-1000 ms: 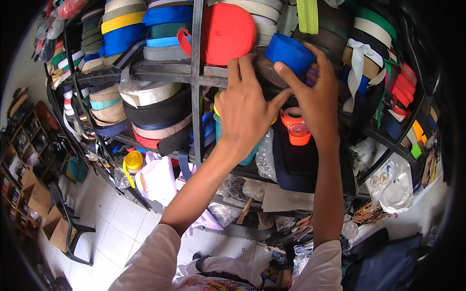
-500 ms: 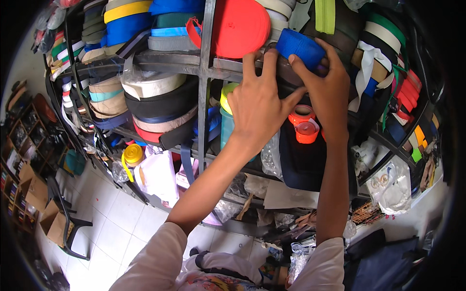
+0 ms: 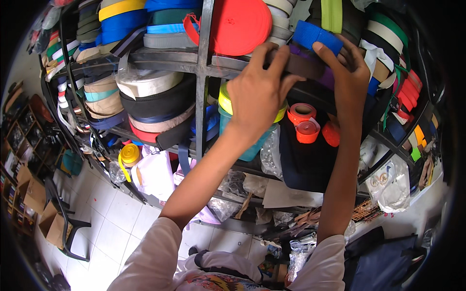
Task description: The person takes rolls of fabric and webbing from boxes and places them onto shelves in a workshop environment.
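Observation:
Between the thumb and fingers of my right hand [image 3: 350,80] is a roll of blue webbing [image 3: 310,36], on an upper shelf. My left hand [image 3: 257,94] is beside it to the left, its fingers and thumb closed around the end of a dark brown webbing roll [image 3: 307,66]. Purple material [image 3: 326,78] shows around the brown roll, partly covered. A large red webbing roll [image 3: 242,24] stands just left of my hands. Under my hands, on the shelf below, are small orange rolls [image 3: 307,131] and a teal tub with a yellow lid [image 3: 252,150].
A dark metal rack upright [image 3: 202,92] rises left of my left hand. Stacked webbing rolls [image 3: 160,99] fill the shelves on that side. A lime-green strip [image 3: 331,17] hangs above the blue roll. Plastic bags [image 3: 388,186] hang low right; a black chair [image 3: 68,223] stands on the tiled floor.
My right hand and the blue roll have shifted to the right, uncovering more of the brown roll and some purple material. My left hand stays near the same place.

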Tool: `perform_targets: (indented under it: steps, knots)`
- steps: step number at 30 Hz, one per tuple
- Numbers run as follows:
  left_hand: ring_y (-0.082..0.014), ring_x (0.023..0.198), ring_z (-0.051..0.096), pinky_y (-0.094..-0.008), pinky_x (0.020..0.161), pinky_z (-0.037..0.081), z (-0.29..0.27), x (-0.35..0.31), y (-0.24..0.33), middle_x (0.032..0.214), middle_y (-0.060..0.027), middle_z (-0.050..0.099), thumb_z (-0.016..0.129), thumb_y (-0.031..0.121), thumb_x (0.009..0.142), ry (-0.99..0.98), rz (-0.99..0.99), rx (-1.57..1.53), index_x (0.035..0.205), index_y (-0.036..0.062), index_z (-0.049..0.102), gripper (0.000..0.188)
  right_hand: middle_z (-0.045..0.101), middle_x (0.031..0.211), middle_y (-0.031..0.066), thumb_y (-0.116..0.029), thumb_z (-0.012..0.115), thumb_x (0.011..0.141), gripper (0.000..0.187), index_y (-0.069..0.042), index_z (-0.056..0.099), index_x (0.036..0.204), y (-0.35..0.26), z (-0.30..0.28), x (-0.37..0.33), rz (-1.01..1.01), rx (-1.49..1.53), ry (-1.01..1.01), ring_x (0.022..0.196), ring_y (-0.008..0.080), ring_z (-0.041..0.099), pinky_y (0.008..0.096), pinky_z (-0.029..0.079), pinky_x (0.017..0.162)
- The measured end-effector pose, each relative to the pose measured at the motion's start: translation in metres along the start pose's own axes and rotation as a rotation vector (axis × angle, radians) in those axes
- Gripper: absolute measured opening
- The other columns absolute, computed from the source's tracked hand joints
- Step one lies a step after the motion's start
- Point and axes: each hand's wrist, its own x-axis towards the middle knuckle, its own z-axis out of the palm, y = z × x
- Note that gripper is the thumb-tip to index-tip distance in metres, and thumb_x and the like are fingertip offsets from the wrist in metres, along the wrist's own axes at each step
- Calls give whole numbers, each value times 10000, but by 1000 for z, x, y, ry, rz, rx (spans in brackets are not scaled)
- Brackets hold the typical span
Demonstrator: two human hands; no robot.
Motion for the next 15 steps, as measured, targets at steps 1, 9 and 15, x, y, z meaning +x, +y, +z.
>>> perform_targets:
  steps: [1,9,15]
  knots:
    - [-236,733,667,-356,582,528,-1,2,-3,1161,-64,583,804,323,727,8,7,15,1135,99,653,490,678,1051,154,-230,829,738,619,70,575,1216,0,0,-4,7,-33,-18,901,159,668,245,529,779]
    - [-247,765,658,-344,592,530,-12,-4,3,1150,-101,564,840,337,699,-58,-60,-46,1242,71,627,641,664,1042,166,-325,789,772,667,32,540,1277,-5,3,-18,-5,-319,-105,924,230,659,334,549,787]
    - [-250,818,637,-364,662,531,-6,-9,-1,1165,-118,560,858,286,698,25,-95,-184,1271,51,587,676,595,1137,175,-387,785,773,715,2,522,1313,-7,5,-21,-73,-426,-77,1051,245,611,340,580,662]
